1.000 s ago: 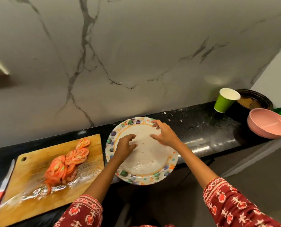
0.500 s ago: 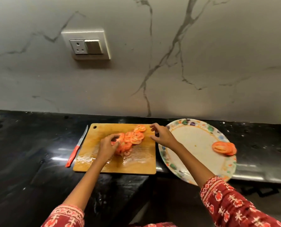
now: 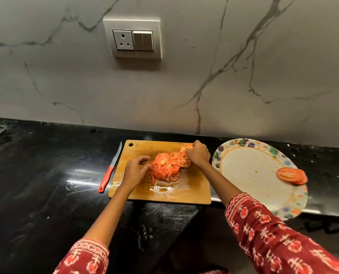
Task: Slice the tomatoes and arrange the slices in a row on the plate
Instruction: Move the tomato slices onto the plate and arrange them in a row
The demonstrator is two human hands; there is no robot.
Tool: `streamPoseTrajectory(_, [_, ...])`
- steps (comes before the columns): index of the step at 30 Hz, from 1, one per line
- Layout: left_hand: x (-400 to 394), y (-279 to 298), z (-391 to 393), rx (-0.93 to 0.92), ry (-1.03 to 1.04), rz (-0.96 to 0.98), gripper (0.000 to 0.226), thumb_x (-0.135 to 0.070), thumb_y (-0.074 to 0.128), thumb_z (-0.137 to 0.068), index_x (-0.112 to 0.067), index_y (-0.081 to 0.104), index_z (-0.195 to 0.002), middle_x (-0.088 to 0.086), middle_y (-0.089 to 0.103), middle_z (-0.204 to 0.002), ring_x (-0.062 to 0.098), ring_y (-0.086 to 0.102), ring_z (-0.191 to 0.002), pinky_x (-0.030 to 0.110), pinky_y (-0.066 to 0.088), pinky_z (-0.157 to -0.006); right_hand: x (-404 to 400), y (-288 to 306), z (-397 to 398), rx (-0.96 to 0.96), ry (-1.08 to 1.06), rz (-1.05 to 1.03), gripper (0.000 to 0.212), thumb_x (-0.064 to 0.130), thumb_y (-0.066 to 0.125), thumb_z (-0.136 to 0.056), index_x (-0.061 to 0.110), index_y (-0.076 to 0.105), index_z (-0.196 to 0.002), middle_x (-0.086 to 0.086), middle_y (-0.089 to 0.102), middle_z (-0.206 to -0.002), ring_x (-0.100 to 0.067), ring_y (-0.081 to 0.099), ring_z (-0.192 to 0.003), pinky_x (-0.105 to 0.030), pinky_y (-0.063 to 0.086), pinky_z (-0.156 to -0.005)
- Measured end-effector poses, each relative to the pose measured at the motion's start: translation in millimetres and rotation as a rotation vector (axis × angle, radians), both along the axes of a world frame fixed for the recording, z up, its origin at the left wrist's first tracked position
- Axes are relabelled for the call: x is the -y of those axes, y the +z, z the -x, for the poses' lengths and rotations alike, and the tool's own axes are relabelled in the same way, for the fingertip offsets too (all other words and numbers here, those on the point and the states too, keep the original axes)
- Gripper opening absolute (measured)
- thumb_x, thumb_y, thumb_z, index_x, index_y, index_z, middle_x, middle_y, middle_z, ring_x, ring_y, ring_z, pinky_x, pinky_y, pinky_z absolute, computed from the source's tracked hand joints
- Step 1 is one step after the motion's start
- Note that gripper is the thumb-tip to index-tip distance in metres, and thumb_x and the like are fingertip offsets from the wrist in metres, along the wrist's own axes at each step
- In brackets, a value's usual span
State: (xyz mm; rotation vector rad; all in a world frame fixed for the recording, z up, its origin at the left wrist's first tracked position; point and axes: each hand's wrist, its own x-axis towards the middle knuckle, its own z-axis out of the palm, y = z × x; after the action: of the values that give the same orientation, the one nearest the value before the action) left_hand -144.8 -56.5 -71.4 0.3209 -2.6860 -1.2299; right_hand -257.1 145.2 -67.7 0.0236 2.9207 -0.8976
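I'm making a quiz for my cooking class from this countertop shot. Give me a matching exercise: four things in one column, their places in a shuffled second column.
Things:
1. knife
2. pile of tomato slices
3. plate
4. wall socket

Places:
A. right of the cutting board
B. on the cutting board
C. on the wall above the counter
D. on the counter, left of the cutting board

Pairs: 1-D, 2-B, 3-A, 4-C
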Motion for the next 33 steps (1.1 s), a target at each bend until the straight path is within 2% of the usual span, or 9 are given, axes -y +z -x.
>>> streamPoseTrajectory(3, [7, 0, 7, 0.004, -0.008, -0.011, 0.031, -0.006, 0.064, -0.083, -0.008, 0.063, -0.114, 0.009, 0.065, -0.114, 0.017, 0.058, -0.104, 0.026, 0.047, -0.089, 12, 2, 7, 0.033, -0.041, 0.003, 0.034, 0.025, 0.057, -0.091, 0.005, 0.053, -0.118, -0.013, 0.061, -0.114, -0.03, 0.058, -0.105, -0.029, 0.041, -0.073])
streamPoseTrajectory(6, [10, 0, 12, -0.001, -0.009, -0.02, 0.031, -0.005, 0.062, -0.085, -0.009, 0.061, -0.116, 0.008, 0.064, -0.115, 0.02, 0.057, -0.108, 0.033, 0.049, -0.093, 21, -3, 11, 0.097, -0.081, -0.019, 0.03, 0.025, 0.058, -0.09, 0.006, 0.058, -0.112, -0.014, 0.062, -0.112, -0.03, 0.058, -0.104, -0.034, 0.046, -0.076])
streamPoseTrajectory(10, [12, 0, 13, -0.008, -0.01, -0.031, 0.031, -0.004, 0.061, -0.085, -0.007, 0.061, -0.116, 0.009, 0.063, -0.116, 0.016, 0.057, -0.106, 0.027, 0.047, -0.091, 28, -7, 16, 0.134, -0.111, 0.011, 0.027, 0.022, 0.061, -0.089, 0.007, 0.058, -0.11, -0.012, 0.062, -0.111, -0.028, 0.058, -0.104, -0.035, 0.046, -0.077])
streamPoseTrajectory(14, [18, -1, 14, 0.0, -0.011, -0.035, 0.031, -0.004, 0.061, -0.085, -0.008, 0.061, -0.116, 0.009, 0.063, -0.115, 0.019, 0.057, -0.108, 0.029, 0.048, -0.092, 22, -3, 21, 0.142, -0.107, 0.144, 0.016, 0.019, 0.06, -0.087, 0.008, 0.063, -0.099, -0.009, 0.065, -0.102, -0.024, 0.061, -0.095, -0.031, 0.044, -0.069])
streamPoseTrajectory(17, [15, 8, 20, -0.031, -0.026, -0.046, 0.03, -0.004, 0.061, -0.085, -0.006, 0.061, -0.116, 0.01, 0.064, -0.114, 0.02, 0.058, -0.107, 0.027, 0.047, -0.09, 11, 14, 26, 0.1, 0.092, 0.189, 0.008, 0.015, 0.06, -0.087, 0.013, 0.063, -0.093, -0.004, 0.061, -0.096, -0.017, 0.057, -0.09, -0.031, 0.044, -0.074])
streamPoseTrajectory(20, [2, 25, 34, -0.11, -0.08, -0.077, 0.03, -0.005, 0.062, -0.084, -0.007, 0.062, -0.115, 0.008, 0.065, -0.109, 0.016, 0.059, -0.101, 0.023, 0.047, -0.086, 5, 40, 27, 0.122, 0.421, 0.149, 0.011, 0.005, 0.062, -0.086, 0.006, 0.066, -0.096, -0.008, 0.062, -0.093, -0.016, 0.056, -0.087, -0.03, 0.047, -0.076])
streamPoseTrajectory(23, [-13, 35, 43, -0.19, -0.165, -0.061, 0.028, -0.007, 0.064, -0.084, -0.012, 0.065, -0.111, 0.003, 0.067, -0.105, 0.01, 0.06, -0.095, 0.022, 0.05, -0.083, 6, 57, 26, 0.163, 0.622, 0.101, 0.012, 0.003, 0.062, -0.086, 0.005, 0.066, -0.097, -0.012, 0.065, -0.099, -0.014, 0.057, -0.087, -0.019, 0.047, -0.069])
streamPoseTrajectory(30, [-18, 34, 50, -0.141, -0.2, 0.045, 0.024, -0.018, 0.067, -0.082, -0.015, 0.069, -0.106, 0.003, 0.07, -0.097, 0.008, 0.062, -0.085, 0.029, 0.055, -0.078, 21, 82, 29, 0.228, 0.774, 0.173, 0.021, -0.001, 0.063, -0.084, 0.013, 0.049, -0.094, -0.007, 0.059, -0.093, -0.014, 0.057, -0.083, -0.018, 0.046, -0.071])
streamPoseTrajectory(33, [-17, 34, 49, -0.134, -0.174, 0.096, 0.024, -0.021, 0.067, -0.083, -0.017, 0.069, -0.106, 0.0, 0.07, -0.095, 0.007, 0.061, -0.082, 0.025, 0.053, -0.069, 28, 83, 31, 0.275, 0.805, 0.198, 0.022, -0.003, 0.062, -0.084, 0.011, 0.049, -0.093, -0.006, 0.059, -0.09, -0.012, 0.058, -0.082, -0.018, 0.049, -0.07])
